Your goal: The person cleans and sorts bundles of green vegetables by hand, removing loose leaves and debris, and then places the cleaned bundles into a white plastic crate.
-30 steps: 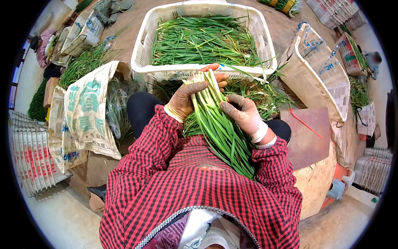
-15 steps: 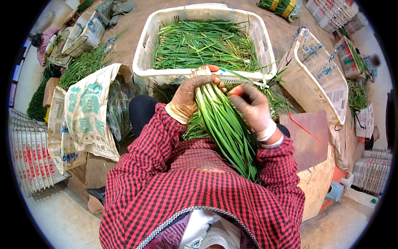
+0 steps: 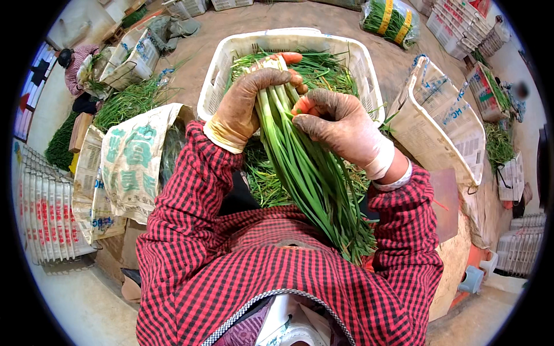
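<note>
- Left hand [image 3: 245, 104]: wrapped firmly around the bunch of green stalks [image 3: 300, 167], near the pale ends.
- Bunch: held in the air, pale ends over the white crate's [image 3: 363, 69] near edge, leaves slanting down toward the lap.
- Right hand [image 3: 349, 130]: thumb and forefinger tips brought close together at the bunch's right side; from my feed I can't tell whether a leaf is pinched between them.
- Crate: loose greens [image 3: 332, 66] lie inside; more cuttings [image 3: 262, 179] below its near edge.
- Step, my call: bunch in hand, fingertip picking at its stems.
- Next move, I'd say: left holds the pale ends steady without crushing; right needs a clean pinch on one strand, drawn off sideways so neighbours don't snag.
</note>
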A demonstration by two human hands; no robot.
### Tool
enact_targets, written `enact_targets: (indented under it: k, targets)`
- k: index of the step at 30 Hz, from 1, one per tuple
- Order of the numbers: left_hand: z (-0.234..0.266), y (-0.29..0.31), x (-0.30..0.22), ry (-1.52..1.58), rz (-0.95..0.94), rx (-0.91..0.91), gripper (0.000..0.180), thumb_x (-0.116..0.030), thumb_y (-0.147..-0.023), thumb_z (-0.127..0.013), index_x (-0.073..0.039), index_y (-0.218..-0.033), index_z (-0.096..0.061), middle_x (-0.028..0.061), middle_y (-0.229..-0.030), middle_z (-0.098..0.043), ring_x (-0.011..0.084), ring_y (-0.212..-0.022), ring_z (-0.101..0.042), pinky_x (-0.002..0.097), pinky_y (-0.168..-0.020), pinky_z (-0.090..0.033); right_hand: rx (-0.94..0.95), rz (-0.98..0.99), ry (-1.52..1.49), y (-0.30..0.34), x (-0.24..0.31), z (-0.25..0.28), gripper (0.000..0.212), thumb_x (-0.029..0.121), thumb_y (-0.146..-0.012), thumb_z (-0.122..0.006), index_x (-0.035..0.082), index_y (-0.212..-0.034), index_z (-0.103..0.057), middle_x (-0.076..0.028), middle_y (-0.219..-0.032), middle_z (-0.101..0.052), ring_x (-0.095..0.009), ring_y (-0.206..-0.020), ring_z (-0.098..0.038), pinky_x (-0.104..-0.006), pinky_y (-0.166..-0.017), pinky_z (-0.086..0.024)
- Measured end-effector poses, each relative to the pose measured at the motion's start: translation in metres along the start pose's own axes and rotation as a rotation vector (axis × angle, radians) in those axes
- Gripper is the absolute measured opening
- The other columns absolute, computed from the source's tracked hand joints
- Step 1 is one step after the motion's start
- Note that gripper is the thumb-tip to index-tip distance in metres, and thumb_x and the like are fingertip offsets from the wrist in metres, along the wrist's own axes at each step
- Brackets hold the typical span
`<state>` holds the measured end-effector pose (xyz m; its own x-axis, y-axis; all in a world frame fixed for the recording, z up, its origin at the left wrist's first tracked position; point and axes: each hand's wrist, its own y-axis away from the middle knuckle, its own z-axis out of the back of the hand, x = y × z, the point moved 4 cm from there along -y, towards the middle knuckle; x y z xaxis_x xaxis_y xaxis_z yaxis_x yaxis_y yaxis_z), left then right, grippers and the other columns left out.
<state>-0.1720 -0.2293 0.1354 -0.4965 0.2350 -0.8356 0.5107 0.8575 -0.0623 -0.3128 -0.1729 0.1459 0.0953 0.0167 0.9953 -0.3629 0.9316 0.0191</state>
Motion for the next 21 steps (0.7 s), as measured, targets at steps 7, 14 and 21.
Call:
enact_targets:
  k: [7, 14, 21]
  targets:
    - [-0.012, 0.001, -0.017, -0.132, 0.043, -0.009, 0.035, -0.011, -0.079, -0.06, 0.001, -0.112, -0.053, 0.0066, -0.083, -0.062, 0.0172, -0.075, -0.062, 0.0298, -0.07, -0.052, -0.373, 0.77, 1.238, 0.007, 0.048, 0.01, 0.012, 0.01, -0.081, -0.064, 0.008, -0.09, -0.057, -0.008, -0.069, -0.06, -0.021, -0.059, -0.062, -0.0316, -0.052, -0.047]
    - [0.015, 0.003, -0.065, -0.103, -0.205, -0.081, 0.044, -0.014, -0.077, -0.061, 0.006, -0.114, -0.05, 0.0098, -0.084, -0.062, 0.0225, -0.082, -0.063, 0.0389, -0.081, -0.053, -0.565, 0.502, 0.906, -0.003, 0.043, 0.099, 0.019, 0.013, -0.082, -0.066, 0.007, -0.099, -0.062, -0.003, -0.083, -0.064, -0.012, -0.079, -0.062, -0.0252, -0.07, -0.05]
    - [0.074, 0.025, -0.1, 0.093, -0.502, -0.35, 0.039, -0.007, -0.075, -0.058, 0.008, -0.111, -0.052, 0.0139, -0.091, -0.062, 0.0287, -0.091, -0.061, 0.0548, -0.094, -0.045, -0.103, 0.681, 0.871, 0.01, -0.02, -0.019, 0.032, 0.029, -0.071, -0.07, 0.01, -0.094, -0.06, -0.015, -0.118, -0.051, -0.038, -0.122, -0.038, -0.0521, -0.103, -0.026]
